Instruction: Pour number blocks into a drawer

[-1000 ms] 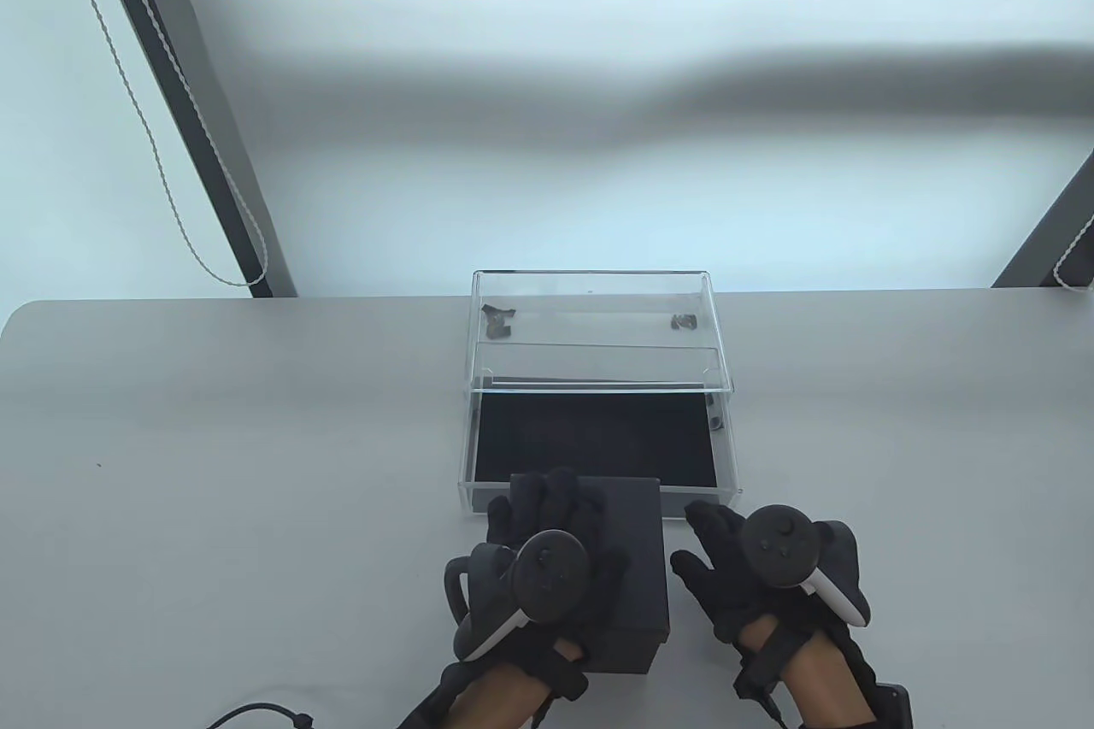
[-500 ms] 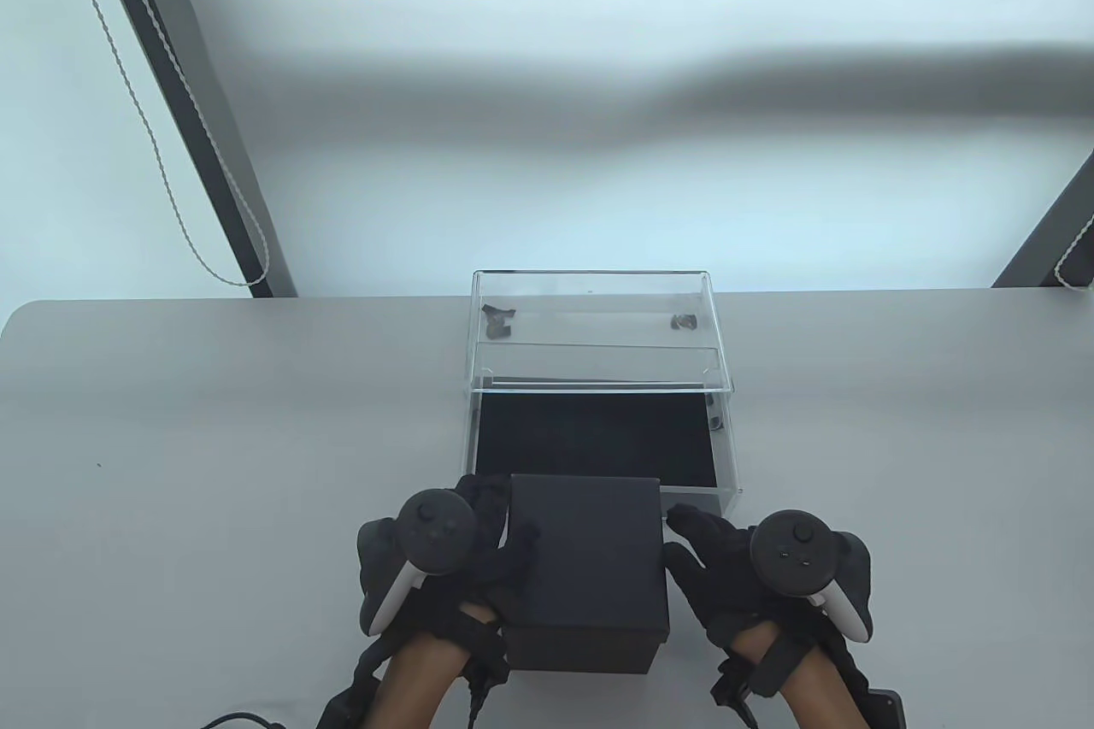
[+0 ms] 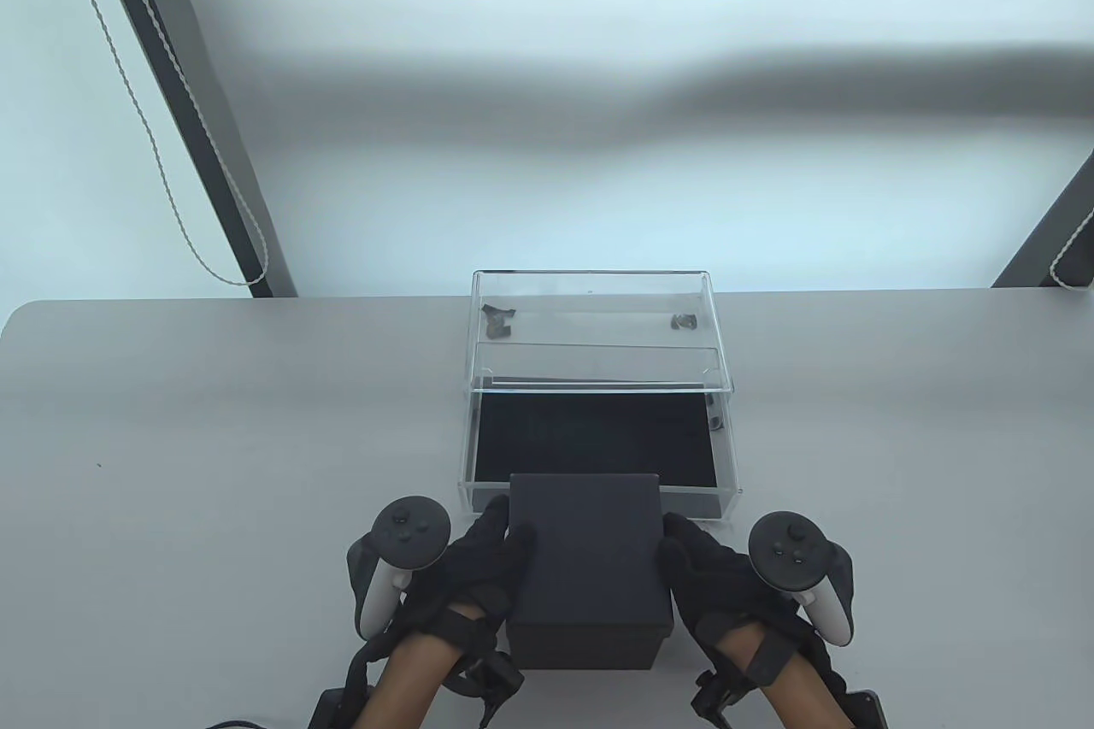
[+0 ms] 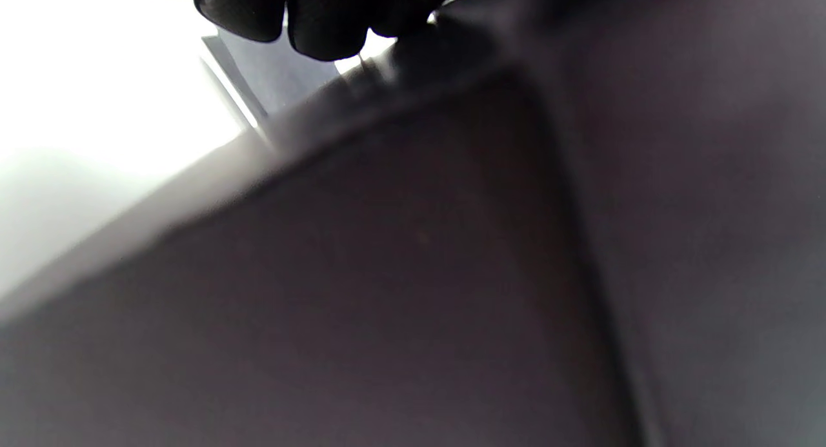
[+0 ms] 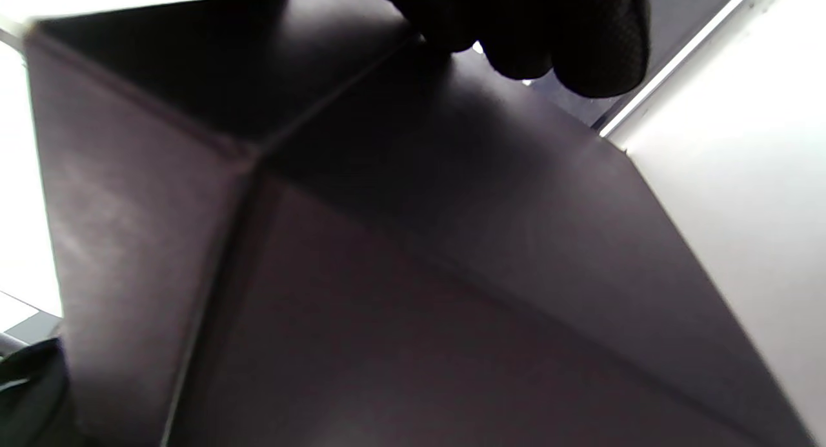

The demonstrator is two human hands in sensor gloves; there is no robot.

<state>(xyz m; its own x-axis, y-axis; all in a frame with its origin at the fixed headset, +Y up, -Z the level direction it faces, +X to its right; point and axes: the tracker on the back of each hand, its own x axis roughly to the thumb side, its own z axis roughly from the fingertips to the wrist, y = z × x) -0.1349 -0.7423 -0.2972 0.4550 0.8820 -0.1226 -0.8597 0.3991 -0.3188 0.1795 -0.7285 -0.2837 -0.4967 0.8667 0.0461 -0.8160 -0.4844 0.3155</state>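
Clamping the black box (image 3: 586, 567) from both sides, the left hand (image 3: 474, 571) and right hand (image 3: 714, 579) press flat against its walls at the table's (image 3: 214, 438) near edge, right in front of the open drawer (image 3: 598, 438). Trouble could come if the grip is uneven: the smooth matte walls may slip, or a hasty tip could spill blocks over the drawer's clear front lip. The box looks closed, lid on; no number blocks visible yet.
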